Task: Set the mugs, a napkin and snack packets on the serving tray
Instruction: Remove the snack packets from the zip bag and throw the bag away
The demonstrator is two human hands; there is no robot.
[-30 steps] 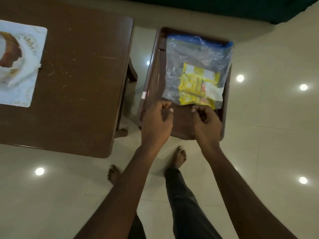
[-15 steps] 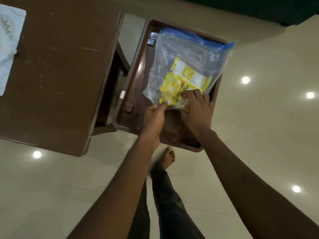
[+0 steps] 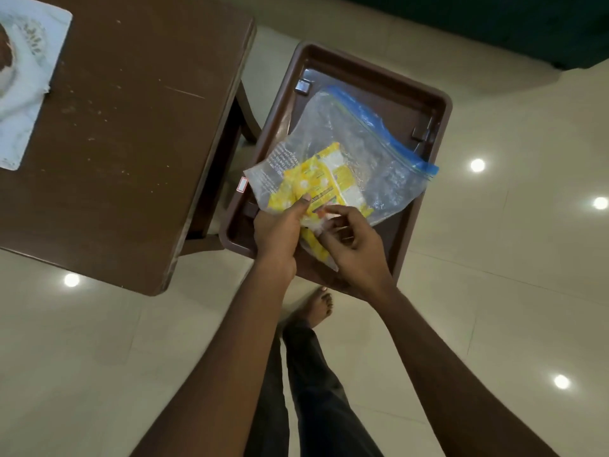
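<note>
Yellow snack packets [image 3: 318, 189] sit inside a clear zip bag [image 3: 356, 159] over the brown tray [image 3: 438, 103] — right of the table [image 3: 131, 127]. Left hand [image 3: 278, 234] pinches the bag's near corner; right hand [image 3: 357, 245] fingers curl on it. Risk: thin film slipping — packets spilling to the floor.

Dim warm indoor light, round ceiling-lamp reflections glaring on the glossy floor [image 3: 494, 291], wide-angle bending at edges, slight motion blur on the foot [image 3: 318, 306].
</note>
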